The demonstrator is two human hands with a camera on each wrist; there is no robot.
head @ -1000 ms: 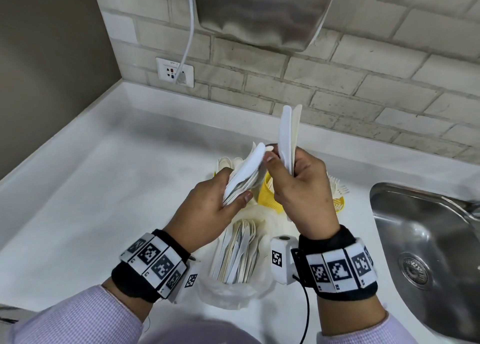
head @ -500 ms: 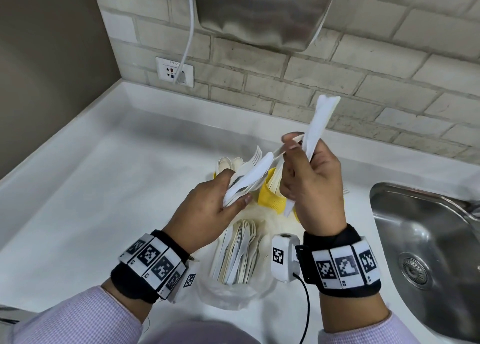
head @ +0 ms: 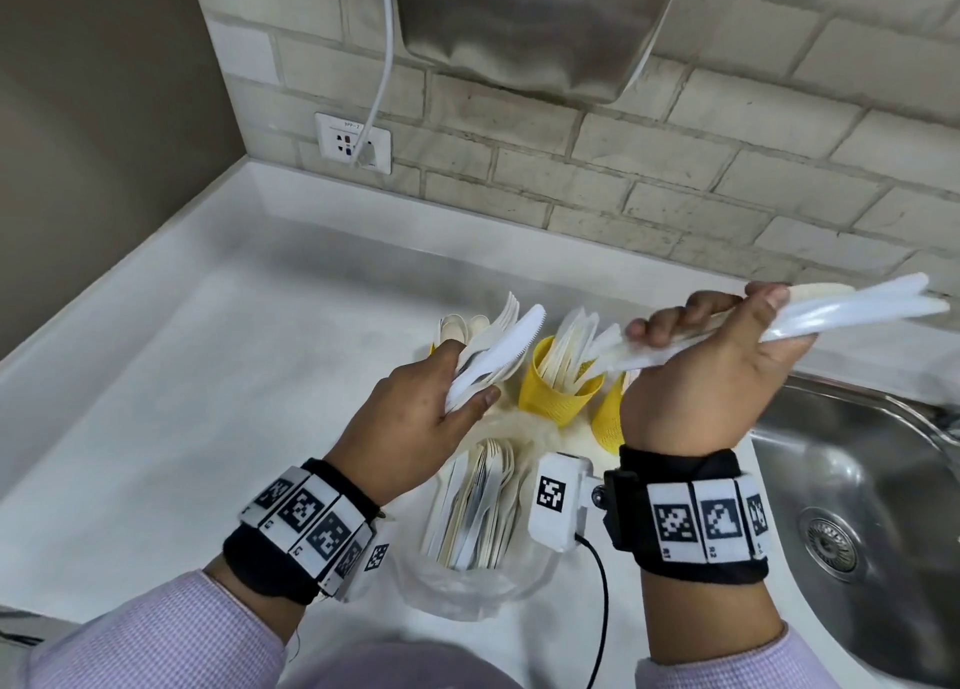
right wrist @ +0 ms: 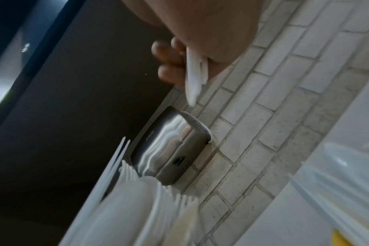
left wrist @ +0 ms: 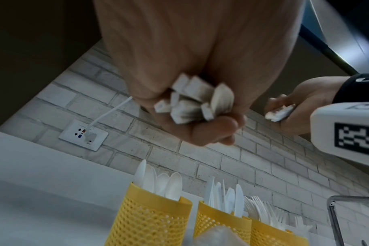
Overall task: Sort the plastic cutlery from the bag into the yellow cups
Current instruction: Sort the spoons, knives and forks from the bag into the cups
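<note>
My left hand grips a mixed bunch of white plastic cutlery, a serrated knife on top; their handle ends stick out of my fist. My right hand holds a few white plastic knives tilted to the right, above the cups; the same knives show in the right wrist view. Three yellow perforated cups stand in a row: spoons cup, knives cup, forks cup. The middle cup shows between my hands. A clear plastic bag with more cutlery lies near me.
A steel sink lies to the right of the white counter. A metal hand dryer hangs on the brick wall above, its cord plugged into a socket. A dark wall closes the left side.
My right hand pulled knives away from the left hand's bunch and swung them from upright to pointing right, moving rightward. The left hand kept its bunch nearly still.
</note>
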